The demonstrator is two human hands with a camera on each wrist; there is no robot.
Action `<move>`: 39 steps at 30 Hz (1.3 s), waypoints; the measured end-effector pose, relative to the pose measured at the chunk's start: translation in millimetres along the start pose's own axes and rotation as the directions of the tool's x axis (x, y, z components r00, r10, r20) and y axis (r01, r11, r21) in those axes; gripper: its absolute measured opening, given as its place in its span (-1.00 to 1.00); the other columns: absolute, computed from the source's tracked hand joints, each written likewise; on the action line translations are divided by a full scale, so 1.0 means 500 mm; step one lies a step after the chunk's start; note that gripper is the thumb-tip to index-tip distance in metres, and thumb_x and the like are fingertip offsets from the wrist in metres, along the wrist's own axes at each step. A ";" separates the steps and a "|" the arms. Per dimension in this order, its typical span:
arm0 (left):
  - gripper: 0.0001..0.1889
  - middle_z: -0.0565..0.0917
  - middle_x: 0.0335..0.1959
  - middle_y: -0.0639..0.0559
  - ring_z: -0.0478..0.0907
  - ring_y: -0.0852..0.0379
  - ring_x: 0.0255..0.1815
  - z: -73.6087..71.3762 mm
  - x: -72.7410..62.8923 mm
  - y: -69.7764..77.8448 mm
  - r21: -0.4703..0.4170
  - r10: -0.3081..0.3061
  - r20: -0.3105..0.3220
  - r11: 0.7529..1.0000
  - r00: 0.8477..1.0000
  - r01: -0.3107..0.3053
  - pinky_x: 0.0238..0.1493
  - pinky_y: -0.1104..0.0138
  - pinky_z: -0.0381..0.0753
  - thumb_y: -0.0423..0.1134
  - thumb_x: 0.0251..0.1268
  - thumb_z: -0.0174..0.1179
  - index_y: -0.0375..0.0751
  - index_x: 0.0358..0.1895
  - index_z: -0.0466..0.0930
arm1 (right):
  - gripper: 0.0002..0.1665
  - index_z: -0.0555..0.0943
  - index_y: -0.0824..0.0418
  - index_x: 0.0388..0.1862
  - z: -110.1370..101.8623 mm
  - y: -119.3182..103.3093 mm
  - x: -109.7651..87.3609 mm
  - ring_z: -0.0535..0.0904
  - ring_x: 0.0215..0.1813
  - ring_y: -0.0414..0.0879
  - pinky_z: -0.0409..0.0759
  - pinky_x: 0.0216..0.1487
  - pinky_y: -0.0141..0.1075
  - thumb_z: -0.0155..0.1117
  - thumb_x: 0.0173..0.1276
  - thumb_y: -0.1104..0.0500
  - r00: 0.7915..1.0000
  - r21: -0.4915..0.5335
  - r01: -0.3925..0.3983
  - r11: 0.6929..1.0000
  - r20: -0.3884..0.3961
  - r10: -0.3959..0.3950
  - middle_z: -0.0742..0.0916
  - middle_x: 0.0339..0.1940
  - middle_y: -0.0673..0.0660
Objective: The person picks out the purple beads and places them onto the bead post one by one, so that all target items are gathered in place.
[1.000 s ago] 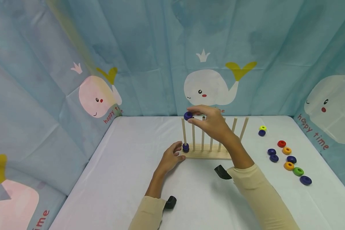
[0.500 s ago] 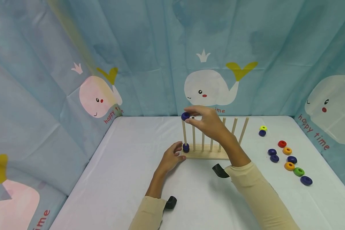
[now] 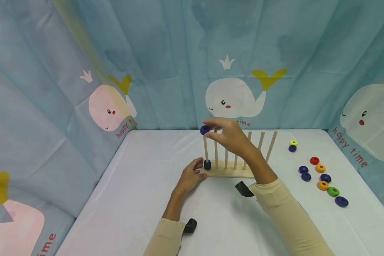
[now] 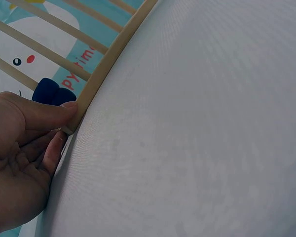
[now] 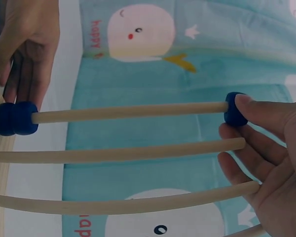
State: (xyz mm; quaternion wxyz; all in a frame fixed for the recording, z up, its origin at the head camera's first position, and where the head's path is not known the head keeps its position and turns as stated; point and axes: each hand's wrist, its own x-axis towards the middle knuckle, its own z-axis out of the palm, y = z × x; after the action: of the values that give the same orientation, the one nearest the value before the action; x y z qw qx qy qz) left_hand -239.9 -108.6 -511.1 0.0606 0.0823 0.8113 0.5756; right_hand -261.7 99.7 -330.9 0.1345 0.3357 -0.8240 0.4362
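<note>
A wooden peg rack [image 3: 227, 170] with several upright pegs stands on the table. Two dark blue beads [image 5: 16, 118] sit stacked at the foot of its leftmost peg [image 5: 133, 112]. My right hand [image 3: 232, 137] pinches another dark blue bead [image 3: 204, 130] between thumb and fingers, right at the top of that same peg. In the right wrist view the peg's tip meets this bead [image 5: 235, 109]. My left hand [image 3: 190, 174] grips the left end of the rack's base; in the left wrist view the thumb [image 4: 56, 112] lies on the base's edge beside the stacked beads.
Loose beads lie on the table at the right: yellow [image 3: 293, 142], red [image 3: 314, 160], orange [image 3: 323, 185], green [image 3: 333, 191] and several dark blue ones, such as a blue bead [image 3: 341, 201]. A blue curtain [image 3: 169, 71] with whale prints hangs behind the white table [image 3: 140, 199].
My right hand has moved a little left with the blue bead, from beside the leftmost peg to its top. The left hand has stayed on the base.
</note>
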 end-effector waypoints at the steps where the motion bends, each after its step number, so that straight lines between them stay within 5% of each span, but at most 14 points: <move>1: -0.23 0.52 0.50 -0.17 0.47 -0.15 0.51 0.000 -0.001 0.001 0.001 0.000 0.001 1.000 1.000 0.000 0.56 0.05 0.49 -0.39 0.33 0.41 -0.15 0.60 0.35 | -0.56 0.71 0.25 0.27 0.000 0.000 0.000 0.78 0.05 -0.03 0.79 0.13 -0.10 0.49 0.42 0.26 1.000 -0.002 -0.004 1.000 0.003 0.004 0.82 0.12 0.13; 23: -0.23 0.54 0.46 -0.20 0.50 -0.15 0.48 0.001 -0.003 0.004 0.011 -0.021 -0.014 1.000 1.000 0.021 0.52 0.08 0.54 -0.40 0.32 0.42 -0.13 0.59 0.36 | -0.54 0.71 0.15 0.29 -0.035 -0.012 -0.033 0.75 0.16 -0.01 0.77 0.16 0.00 0.50 0.43 0.22 0.995 -0.021 0.027 0.999 -0.093 -0.029 0.81 0.19 0.09; 39: -0.24 0.54 0.47 -0.20 0.49 -0.13 0.50 0.004 -0.003 0.003 0.022 -0.022 -0.021 0.999 1.000 0.023 0.53 0.11 0.53 -0.43 0.33 0.40 -0.14 0.59 0.36 | -0.55 0.73 0.19 0.24 -0.075 -0.003 -0.087 0.75 0.09 -0.02 0.66 0.13 -0.43 0.53 0.38 0.27 0.976 -0.052 0.055 0.997 -0.209 -0.065 0.82 0.12 0.09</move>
State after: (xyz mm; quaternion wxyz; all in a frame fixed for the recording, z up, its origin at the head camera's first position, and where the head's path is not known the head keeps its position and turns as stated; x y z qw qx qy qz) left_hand -238.0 -106.6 -510.6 0.0576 0.0678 0.8192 0.5666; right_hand -231.2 148.4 -330.8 0.2419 0.3092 -0.8042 0.4462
